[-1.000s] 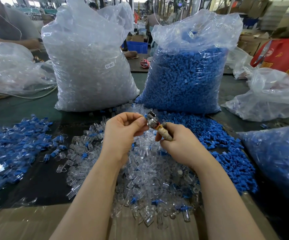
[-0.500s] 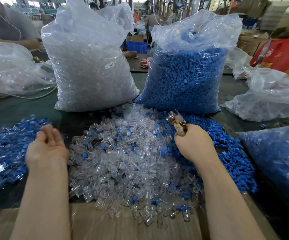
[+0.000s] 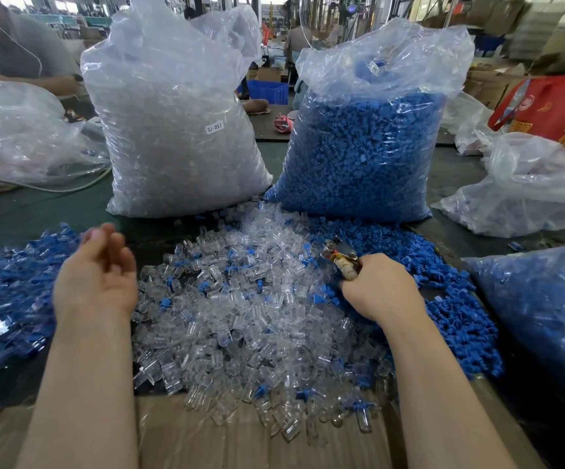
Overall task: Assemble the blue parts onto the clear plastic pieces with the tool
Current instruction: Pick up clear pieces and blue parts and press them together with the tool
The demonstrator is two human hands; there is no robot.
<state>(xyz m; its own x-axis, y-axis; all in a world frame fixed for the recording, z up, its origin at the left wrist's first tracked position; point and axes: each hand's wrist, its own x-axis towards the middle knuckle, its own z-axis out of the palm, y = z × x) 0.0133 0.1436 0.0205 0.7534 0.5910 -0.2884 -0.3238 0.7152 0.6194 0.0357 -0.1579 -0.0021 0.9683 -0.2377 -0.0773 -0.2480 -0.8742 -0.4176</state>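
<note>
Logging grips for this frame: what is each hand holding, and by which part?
The right hand grips the pliers-like tool by its wrapped handles. The left hand holds nothing.

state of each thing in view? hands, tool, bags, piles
left hand: open, fingers relaxed, holding nothing
right hand: grips the tool
tool: held, tip over the pile's right edge
clear-parts bag: upright, full, top open
blue-parts bag: upright, full, top open
clear pieces pile: loose, some blue parts mixed in
blue parts pile: loose, at right
</note>
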